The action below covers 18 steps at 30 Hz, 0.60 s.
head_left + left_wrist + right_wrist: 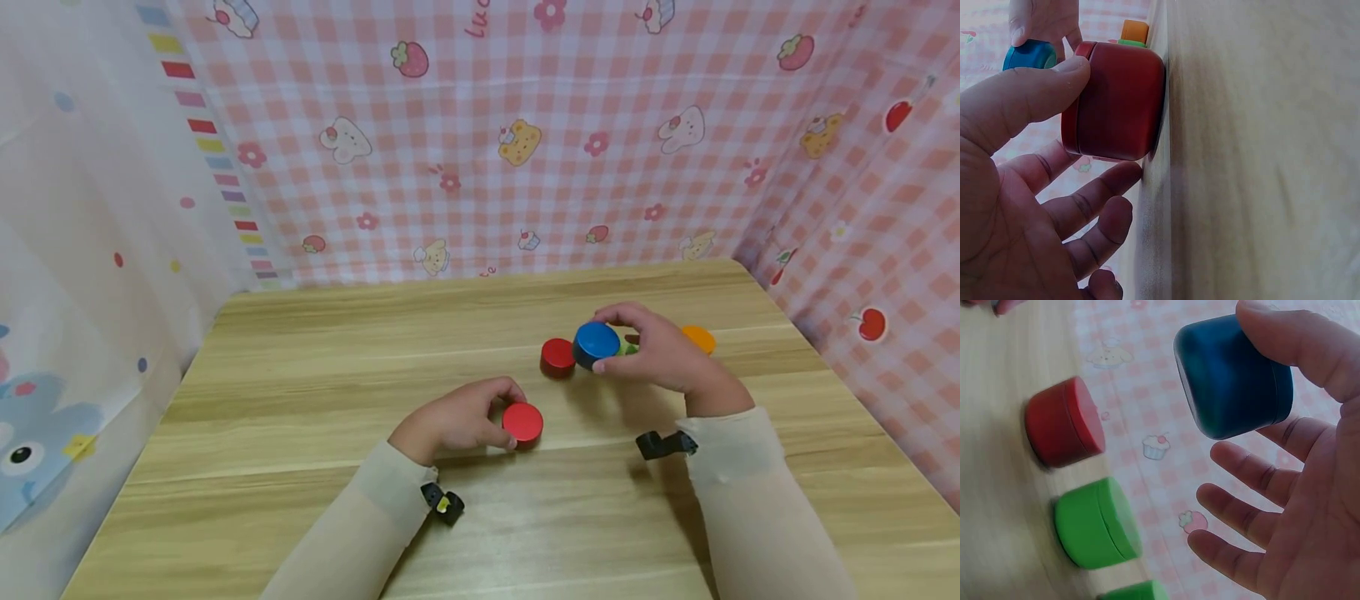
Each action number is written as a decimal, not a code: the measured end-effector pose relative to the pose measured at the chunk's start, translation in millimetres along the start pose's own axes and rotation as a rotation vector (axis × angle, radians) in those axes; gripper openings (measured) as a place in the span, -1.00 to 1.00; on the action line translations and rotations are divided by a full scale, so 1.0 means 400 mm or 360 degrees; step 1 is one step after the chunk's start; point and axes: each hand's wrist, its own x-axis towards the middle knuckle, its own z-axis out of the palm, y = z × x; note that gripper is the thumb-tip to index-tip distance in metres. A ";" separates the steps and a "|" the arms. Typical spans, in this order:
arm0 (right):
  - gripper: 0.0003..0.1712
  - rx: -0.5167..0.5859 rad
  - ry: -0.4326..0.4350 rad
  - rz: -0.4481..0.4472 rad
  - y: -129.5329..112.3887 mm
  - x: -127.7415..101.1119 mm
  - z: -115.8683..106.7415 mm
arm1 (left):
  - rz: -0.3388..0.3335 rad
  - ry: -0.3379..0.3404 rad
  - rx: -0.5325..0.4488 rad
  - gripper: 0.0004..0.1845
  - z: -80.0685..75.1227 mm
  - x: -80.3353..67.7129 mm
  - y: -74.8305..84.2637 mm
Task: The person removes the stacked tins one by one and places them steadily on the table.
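My left hand [507, 416] pinches a red round disc [522, 422] between thumb and forefinger. The left wrist view shows that red disc [1116, 103] sitting flat on the wooden table [1260, 162], with my thumb [1047, 84] on its side. My right hand [604, 342] holds a blue disc [594, 342] by its rim, just above the table. In the right wrist view the blue disc [1232, 378] is pinched between thumb and fingers and the other fingers are spread. A second red disc [557, 357] lies on the table just left of the blue one.
An orange disc [699, 338] lies behind my right hand. Two green discs [1094, 522] lie beside the second red disc [1063, 422], mostly hidden by my hand in the head view. Pink checked cloth walls [525, 167] enclose the table [300, 350] at the back and right.
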 end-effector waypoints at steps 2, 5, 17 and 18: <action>-0.30 0.0000 0.0013 0.0006 0.005 -0.003 -0.010 | 0.0010 0.0002 -0.0001 -0.54 0.000 0.000 -0.001; -0.29 -0.0005 0.0032 0.0020 0.008 -0.010 -0.027 | 0.0020 0.0004 0.0003 -0.55 0.001 -0.001 -0.001; -0.29 -0.0036 0.0129 0.0201 0.052 -0.027 -0.081 | 0.0030 -0.0010 0.0000 -0.55 0.000 0.002 -0.002; -0.28 -0.0036 0.0137 0.0220 0.058 -0.027 -0.083 | 0.0030 -0.0010 0.0005 -0.55 0.000 0.002 -0.003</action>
